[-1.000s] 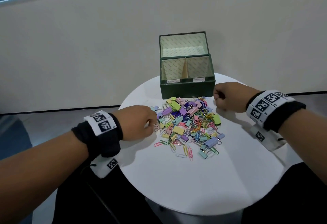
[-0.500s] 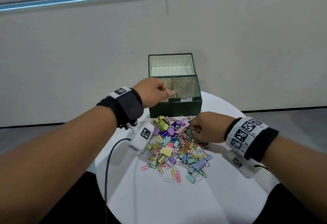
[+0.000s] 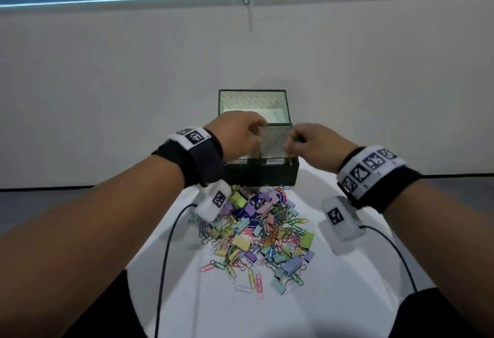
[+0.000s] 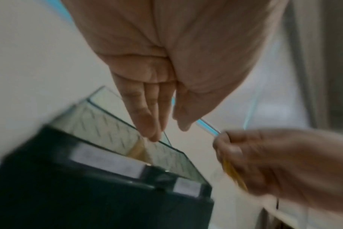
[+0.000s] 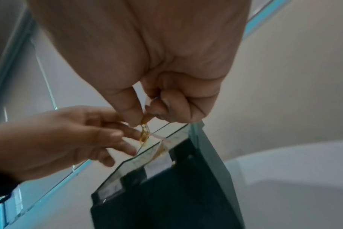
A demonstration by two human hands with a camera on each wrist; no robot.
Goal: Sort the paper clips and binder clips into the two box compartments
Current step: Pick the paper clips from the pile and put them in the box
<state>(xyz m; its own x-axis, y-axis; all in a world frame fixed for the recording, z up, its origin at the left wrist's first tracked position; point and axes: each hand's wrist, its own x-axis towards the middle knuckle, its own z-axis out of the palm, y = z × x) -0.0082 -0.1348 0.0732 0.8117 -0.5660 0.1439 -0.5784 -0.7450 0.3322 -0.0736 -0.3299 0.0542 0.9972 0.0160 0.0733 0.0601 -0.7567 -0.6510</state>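
Box (image 3: 260,176) looks matt dark card, lined inside with patterned paper; table (image 3: 334,279) is seen as smooth matt white; clips (image 3: 263,233) probably coated wire.

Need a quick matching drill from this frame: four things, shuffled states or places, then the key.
Things:
1. left hand
2. right hand
3. green box
4. clip pile

States:
A. lid up, at the table's far edge
B. pinches a yellow paper clip
C. loose on the white table
D. fingers straight over the box, holding nothing

Pairs: 1-D, 2-B, 3-A, 4-C
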